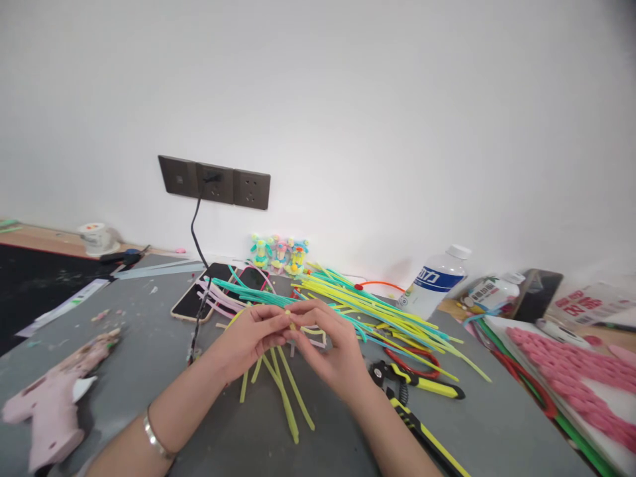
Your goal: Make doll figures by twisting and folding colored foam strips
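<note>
Both hands meet over the middle of the grey table. My left hand point(253, 334), with a silver bangle on its wrist, is closed in a pinch on yellow pipe cleaners point(285, 401), whose loose ends fan out below the fingers. The thumb and fingers of my right hand point(330, 341) close on the same yellow bunch, at its small top end. Fingers hide most of the join. Just behind the hands lie teal pipe cleaners point(248, 293) and pale purple ones point(218, 299). A longer pile of yellow pipe cleaners point(368, 301) stretches away to the right.
Yellow-black pliers point(422, 384) lie beside my right forearm. On the left rests a pink glue gun point(50, 404). Phones point(193, 295), three small fuzzy figures point(281, 255) and a bottle point(434, 281) stand or lie toward the wall. A black cable point(195, 232) drops from the socket.
</note>
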`<action>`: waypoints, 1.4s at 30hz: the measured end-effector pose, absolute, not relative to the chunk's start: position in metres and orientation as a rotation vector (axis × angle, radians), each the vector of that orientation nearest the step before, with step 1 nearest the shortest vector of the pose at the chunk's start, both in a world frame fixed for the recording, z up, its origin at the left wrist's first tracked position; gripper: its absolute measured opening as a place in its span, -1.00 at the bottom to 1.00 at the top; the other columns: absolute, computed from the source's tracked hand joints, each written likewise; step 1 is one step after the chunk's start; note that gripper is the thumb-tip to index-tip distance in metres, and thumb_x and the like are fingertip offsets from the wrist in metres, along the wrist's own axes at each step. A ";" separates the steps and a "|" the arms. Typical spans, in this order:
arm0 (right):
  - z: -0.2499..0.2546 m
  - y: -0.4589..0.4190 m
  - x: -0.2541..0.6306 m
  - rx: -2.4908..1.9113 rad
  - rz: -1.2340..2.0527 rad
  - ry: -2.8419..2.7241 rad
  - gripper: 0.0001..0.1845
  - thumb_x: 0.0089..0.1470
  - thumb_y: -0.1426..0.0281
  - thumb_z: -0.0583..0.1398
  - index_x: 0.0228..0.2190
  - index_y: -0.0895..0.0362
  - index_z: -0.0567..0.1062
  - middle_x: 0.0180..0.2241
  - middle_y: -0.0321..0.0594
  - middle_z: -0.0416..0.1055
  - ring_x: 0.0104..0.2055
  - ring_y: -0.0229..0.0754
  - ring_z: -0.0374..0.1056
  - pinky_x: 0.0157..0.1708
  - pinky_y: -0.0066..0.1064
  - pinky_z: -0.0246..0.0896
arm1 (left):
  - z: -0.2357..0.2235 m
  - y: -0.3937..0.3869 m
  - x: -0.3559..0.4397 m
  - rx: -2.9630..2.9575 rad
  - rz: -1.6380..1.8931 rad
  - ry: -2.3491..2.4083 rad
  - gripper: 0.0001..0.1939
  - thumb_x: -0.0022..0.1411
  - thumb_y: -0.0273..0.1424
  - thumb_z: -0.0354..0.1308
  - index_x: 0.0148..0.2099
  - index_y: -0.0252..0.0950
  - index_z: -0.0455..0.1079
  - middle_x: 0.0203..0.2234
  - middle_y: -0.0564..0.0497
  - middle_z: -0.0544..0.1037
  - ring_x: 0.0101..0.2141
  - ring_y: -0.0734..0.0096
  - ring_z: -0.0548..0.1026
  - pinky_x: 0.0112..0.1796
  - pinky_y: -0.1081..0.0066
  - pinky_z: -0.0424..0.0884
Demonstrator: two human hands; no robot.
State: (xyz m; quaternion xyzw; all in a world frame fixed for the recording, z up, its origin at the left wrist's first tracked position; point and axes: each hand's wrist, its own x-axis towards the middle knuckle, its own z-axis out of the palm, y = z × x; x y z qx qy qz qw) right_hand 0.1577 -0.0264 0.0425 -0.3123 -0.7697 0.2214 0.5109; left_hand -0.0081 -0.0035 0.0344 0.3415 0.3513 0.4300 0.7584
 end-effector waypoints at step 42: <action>0.024 -0.015 0.162 -1.335 0.770 -1.941 -0.87 0.14 0.39 0.20 -0.45 0.12 0.44 -0.52 -0.33 0.39 -0.52 -0.27 0.24 -0.50 -0.48 0.07 | 0.034 0.001 -0.019 1.389 1.168 0.968 -0.74 0.17 -0.20 0.23 -0.37 -0.29 0.37 -0.30 0.02 0.52 -0.41 0.45 0.45 -0.39 0.45 0.43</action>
